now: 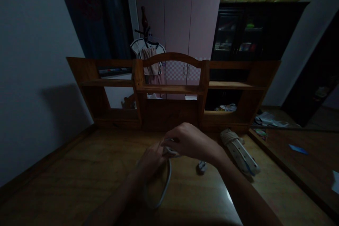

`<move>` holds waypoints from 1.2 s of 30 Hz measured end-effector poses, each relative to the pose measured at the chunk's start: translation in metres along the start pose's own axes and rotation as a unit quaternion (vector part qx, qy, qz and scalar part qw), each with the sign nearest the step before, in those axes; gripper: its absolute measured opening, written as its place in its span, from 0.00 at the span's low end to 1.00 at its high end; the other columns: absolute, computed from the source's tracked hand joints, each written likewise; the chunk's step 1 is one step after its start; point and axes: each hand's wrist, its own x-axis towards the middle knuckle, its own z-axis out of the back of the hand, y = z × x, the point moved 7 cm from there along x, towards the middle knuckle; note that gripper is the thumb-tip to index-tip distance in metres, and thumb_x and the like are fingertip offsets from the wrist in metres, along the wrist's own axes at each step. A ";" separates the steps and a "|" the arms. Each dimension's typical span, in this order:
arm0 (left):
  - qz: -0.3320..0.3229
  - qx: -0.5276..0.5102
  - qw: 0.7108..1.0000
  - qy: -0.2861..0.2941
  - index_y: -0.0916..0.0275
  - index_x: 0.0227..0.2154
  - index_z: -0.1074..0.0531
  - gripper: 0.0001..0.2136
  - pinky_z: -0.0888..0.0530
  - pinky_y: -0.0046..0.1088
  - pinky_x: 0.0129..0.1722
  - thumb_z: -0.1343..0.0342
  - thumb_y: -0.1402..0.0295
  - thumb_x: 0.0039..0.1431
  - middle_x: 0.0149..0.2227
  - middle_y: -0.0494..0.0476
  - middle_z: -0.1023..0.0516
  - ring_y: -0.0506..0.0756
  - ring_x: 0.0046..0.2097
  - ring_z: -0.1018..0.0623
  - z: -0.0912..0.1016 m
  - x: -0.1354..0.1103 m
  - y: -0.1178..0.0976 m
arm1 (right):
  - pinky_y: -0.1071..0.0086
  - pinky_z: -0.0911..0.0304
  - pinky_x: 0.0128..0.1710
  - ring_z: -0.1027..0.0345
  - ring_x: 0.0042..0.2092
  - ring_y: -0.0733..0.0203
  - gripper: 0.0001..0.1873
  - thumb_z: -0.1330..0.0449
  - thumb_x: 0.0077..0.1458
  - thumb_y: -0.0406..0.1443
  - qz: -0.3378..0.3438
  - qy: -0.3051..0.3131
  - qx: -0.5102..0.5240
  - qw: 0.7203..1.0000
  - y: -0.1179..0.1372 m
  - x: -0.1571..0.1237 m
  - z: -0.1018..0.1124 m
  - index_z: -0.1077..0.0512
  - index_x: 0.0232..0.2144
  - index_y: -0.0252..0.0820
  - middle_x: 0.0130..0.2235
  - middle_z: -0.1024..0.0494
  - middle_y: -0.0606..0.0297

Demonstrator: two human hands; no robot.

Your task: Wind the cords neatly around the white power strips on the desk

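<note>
Over the wooden surface, my left hand [152, 159] and my right hand [186, 141] meet near the middle of the view. Both are closed around a light grey cord [168, 178], which is bunched between the fingers. Part of the cord hangs below in a loop toward me. My right hand's thumb and fingers pinch together at the bunched part, and my left hand grips it from the left. A small greyish object [201, 167], too dim to name, lies to the right below my right wrist. Farther right is a long pale power strip [242, 155] with its cord wound at one end.
A wooden shelf unit [172, 89] stands along the back edge of the wooden surface [87, 169]. A raised wooden edge [288, 173] runs down the right side. Beyond it lie a blue item [298, 149] and papers. A white wall [31, 77] borders the left.
</note>
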 end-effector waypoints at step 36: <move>0.141 -0.100 0.974 -0.149 0.60 0.50 0.32 0.26 0.27 0.29 0.37 0.40 0.52 0.49 0.40 0.57 0.21 0.58 0.39 0.21 0.031 -0.006 0.011 | 0.76 0.57 0.19 0.56 0.20 0.73 0.24 0.40 0.48 0.53 -0.211 0.048 0.506 0.835 -0.121 0.027 -0.117 0.38 0.21 0.39 0.19 0.47 0.77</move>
